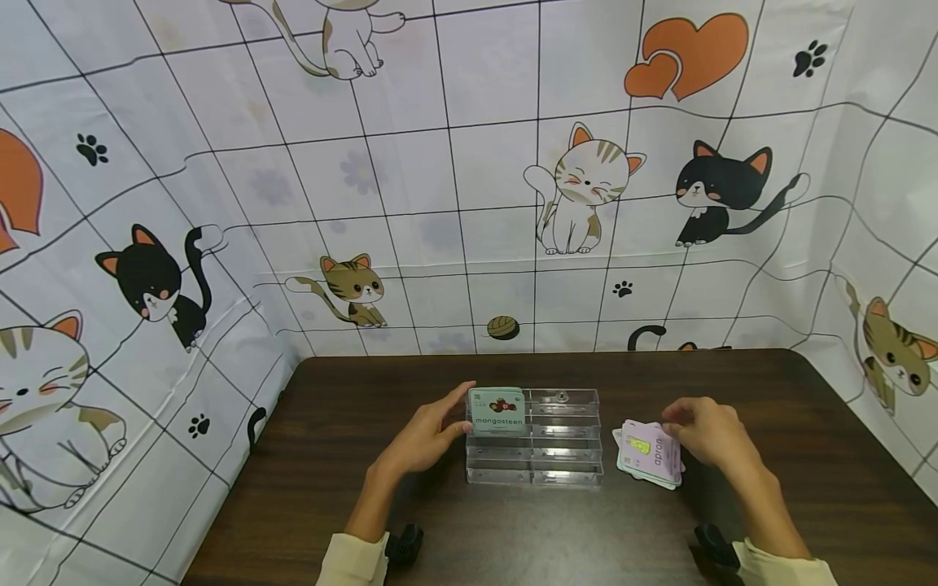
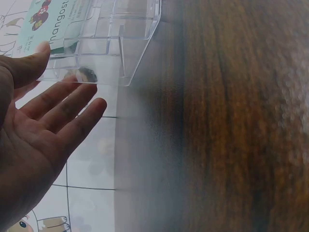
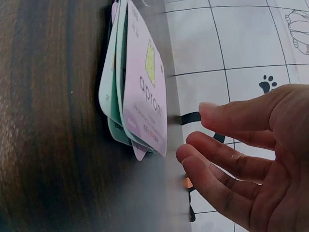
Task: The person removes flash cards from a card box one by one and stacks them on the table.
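A green card reading "mangosteen" (image 1: 497, 412) stands in the upper left of a clear plastic card rack (image 1: 566, 452), which has stepped rows in two columns. My left hand (image 1: 428, 435) is at the rack's left side. In the left wrist view its thumb (image 2: 34, 63) lies at the edge by the card, and the other fingers extend fairly straight along the side. To the rack's right lies a loose stack of cards, topped by a lilac "apron" card (image 1: 652, 449). My right hand (image 1: 707, 431) hovers beside this stack, fingers loosely bent and nothing between them.
The dark wooden table (image 1: 352, 391) carries the rack and the stack. Behind it hangs a white sheet (image 1: 484, 179) with grid lines and cartoon cats, also along both sides. Green and lilac cards (image 3: 113, 96) show unevenly under the top one.
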The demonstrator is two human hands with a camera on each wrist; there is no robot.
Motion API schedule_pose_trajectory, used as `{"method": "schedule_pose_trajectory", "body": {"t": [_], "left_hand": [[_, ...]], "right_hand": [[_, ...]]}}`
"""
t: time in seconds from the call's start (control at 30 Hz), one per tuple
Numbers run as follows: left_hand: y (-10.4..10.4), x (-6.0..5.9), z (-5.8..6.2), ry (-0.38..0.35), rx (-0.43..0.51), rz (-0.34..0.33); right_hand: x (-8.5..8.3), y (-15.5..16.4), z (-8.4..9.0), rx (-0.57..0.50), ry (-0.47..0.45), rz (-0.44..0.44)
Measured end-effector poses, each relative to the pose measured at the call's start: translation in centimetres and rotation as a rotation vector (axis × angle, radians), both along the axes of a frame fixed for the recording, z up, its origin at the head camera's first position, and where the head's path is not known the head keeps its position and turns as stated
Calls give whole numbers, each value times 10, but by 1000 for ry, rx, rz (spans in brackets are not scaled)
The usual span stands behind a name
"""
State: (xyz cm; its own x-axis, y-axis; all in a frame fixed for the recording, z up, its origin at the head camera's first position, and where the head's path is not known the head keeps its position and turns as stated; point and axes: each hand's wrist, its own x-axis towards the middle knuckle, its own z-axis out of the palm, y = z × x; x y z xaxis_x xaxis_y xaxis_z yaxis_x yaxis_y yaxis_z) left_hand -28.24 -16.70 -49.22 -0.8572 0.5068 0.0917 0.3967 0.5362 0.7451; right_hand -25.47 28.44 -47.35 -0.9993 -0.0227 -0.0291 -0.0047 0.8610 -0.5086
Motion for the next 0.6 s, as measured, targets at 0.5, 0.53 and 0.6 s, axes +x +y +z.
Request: {"method": "schedule_pose_trajectory", "body": {"t": [0.5,0.53,0.6], "left_hand": [[1,1,2,-8,8,4],[1,1,2,-11,8,5],[1,1,2,-15,9,5]], "right_hand": [[4,-20,19,-45,132,45],[4,-22,20,-51,134,47],[4,-25,21,-60,134,51]]}}
